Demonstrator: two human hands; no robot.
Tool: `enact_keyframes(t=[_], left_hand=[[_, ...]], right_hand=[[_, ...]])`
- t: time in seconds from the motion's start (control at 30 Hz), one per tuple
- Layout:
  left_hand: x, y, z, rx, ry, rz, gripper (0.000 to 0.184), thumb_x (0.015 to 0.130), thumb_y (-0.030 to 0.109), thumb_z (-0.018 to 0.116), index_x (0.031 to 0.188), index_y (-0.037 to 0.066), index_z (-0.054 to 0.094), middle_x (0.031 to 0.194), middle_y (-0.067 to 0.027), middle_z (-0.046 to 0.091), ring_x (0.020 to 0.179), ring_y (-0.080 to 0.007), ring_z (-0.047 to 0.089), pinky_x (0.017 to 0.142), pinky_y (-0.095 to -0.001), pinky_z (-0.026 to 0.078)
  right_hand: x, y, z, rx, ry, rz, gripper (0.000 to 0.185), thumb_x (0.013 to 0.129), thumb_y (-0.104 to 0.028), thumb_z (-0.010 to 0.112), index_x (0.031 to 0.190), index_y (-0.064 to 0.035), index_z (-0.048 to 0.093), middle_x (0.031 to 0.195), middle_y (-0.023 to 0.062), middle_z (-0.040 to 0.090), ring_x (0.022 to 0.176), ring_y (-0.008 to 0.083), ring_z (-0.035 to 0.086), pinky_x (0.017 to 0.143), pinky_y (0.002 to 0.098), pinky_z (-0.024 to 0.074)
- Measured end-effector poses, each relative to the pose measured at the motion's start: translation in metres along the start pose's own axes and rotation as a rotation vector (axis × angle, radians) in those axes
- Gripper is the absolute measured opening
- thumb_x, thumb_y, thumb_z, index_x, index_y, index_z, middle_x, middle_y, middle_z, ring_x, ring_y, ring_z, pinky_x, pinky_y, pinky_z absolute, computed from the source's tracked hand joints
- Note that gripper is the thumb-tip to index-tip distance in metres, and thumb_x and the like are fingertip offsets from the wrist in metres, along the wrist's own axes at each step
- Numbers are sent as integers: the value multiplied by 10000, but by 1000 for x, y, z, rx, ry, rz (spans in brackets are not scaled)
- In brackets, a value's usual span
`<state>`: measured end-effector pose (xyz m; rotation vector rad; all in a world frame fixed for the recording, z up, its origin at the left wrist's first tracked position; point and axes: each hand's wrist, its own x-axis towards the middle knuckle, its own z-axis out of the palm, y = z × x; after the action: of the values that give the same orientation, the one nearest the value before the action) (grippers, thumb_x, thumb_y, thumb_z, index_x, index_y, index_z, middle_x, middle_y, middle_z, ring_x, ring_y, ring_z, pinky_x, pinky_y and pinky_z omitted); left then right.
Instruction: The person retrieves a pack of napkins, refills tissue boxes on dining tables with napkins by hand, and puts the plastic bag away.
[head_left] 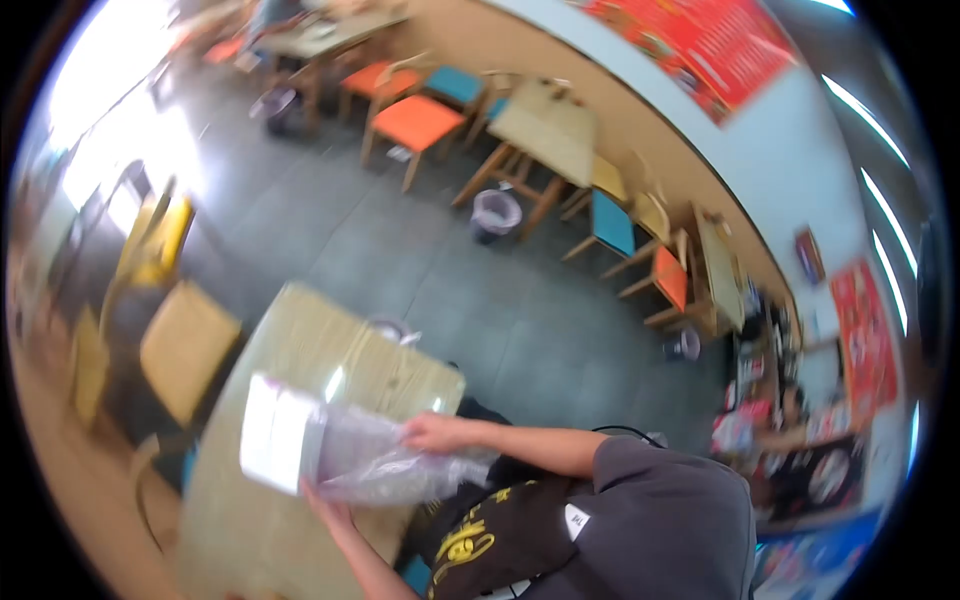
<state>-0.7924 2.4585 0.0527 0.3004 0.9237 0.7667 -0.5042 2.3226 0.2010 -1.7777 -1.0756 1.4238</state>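
Note:
A white rectangular pack (274, 434) is tilted above the wooden table, its right end inside a clear plastic bag (375, 455). Glare washes out its surface, so I cannot make out what it is exactly. My left hand (326, 508) grips the lower edge of the pack where the bag begins; some of its fingers are hidden underneath. My right hand (437, 433) is closed on the crumpled loose part of the bag, close to my body. The table (290, 335) has a glossy top and lies below both hands.
Wooden chairs (190, 350) stand beyond the table at left. Along the wall are another table (545, 125), an orange-seated chair (418, 122) and a blue-seated chair (612, 222). Lined bins (495, 215) sit on the grey floor (390, 220). A cluttered counter (775, 370) is at right.

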Motion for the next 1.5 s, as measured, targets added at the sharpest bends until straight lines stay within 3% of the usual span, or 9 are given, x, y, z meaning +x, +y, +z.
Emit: enact_keyframes(t=[0.13, 0.3, 0.53, 0.6, 0.73, 0.93, 1.0, 1.27, 1.5], left_hand=[[-33, -10, 109, -142, 57, -150, 720, 966, 536, 432, 1483, 52, 299, 1492, -147, 359, 1357, -353, 354, 1115, -524, 310], [-44, -99, 223, -62, -226, -313, 756, 923, 584, 419, 1485, 90, 315, 1484, -152, 378, 1337, -374, 382, 1087, -556, 345], [14, -291, 419, 390, -465, -645, 636, 963, 451, 371, 1432, 21, 379, 1399, -191, 472, 1267, -359, 482, 1043, -503, 416], [29, -348, 472, 208, -512, -917, 580, 980, 379, 344, 1410, -7, 392, 1375, -200, 492, 1242, -354, 508, 1032, -483, 430], [0, -410, 626, 614, -590, -992, 614, 999, 445, 316, 1423, 6, 380, 1424, -201, 454, 1320, -367, 430, 1124, -540, 295], [77, -557, 712, 476, -667, -1128, 624, 989, 482, 332, 1427, 42, 388, 1394, -164, 485, 1298, -361, 450, 1084, -540, 363], [154, -622, 699, -6, -867, -1383, 645, 974, 511, 342, 1426, 54, 394, 1387, -151, 487, 1285, -353, 460, 1058, -548, 394], [192, -633, 915, 209, -674, -665, 662, 962, 518, 376, 1429, 49, 386, 1404, -152, 468, 1292, -355, 449, 1064, -548, 383], [247, -658, 1073, 39, -414, -434, 706, 935, 512, 465, 1443, 34, 356, 1436, -165, 425, 1322, -358, 409, 1096, -537, 341]], right_hand=[[-53, -96, -87, -4, 52, -159, 268, 923, -235, 602, 1057, -11, 664, 770, 97, 667, 683, 163, 596, 646, 342, 482], [-112, -67, -205, 202, 152, -517, 287, 948, -245, 608, 1045, 23, 645, 713, 104, 633, 643, 123, 540, 601, 327, 442], [-199, 19, -406, 274, 316, -317, 255, 935, -212, 621, 996, 33, 655, 705, 121, 626, 635, 101, 514, 590, 327, 423], [-226, 58, -443, 191, 482, -282, 232, 921, -197, 631, 984, 24, 659, 679, 116, 610, 621, 117, 525, 577, 331, 419], [-293, 86, -539, 395, 765, -166, 192, 898, -174, 647, 960, 6, 670, 702, 83, 632, 660, 119, 565, 623, 315, 457], [-287, 171, -711, 462, 930, -208, 215, 887, -186, 673, 981, 8, 674, 789, 71, 670, 739, 83, 562, 671, 285, 469], [-275, 178, -761, 365, 883, -197, 228, 887, -191, 677, 989, 13, 673, 789, 63, 670, 740, 80, 560, 669, 285, 465], [-217, 159, -977, 545, 316, -586, 246, 856, -226, 695, 938, 4, 664, 787, 44, 655, 767, 103, 567, 724, 282, 453], [-195, 229, -1187, 440, 230, -391, 242, 864, -198, 681, 962, 24, 686, 798, 40, 678, 757, 102, 601, 684, 280, 473]])
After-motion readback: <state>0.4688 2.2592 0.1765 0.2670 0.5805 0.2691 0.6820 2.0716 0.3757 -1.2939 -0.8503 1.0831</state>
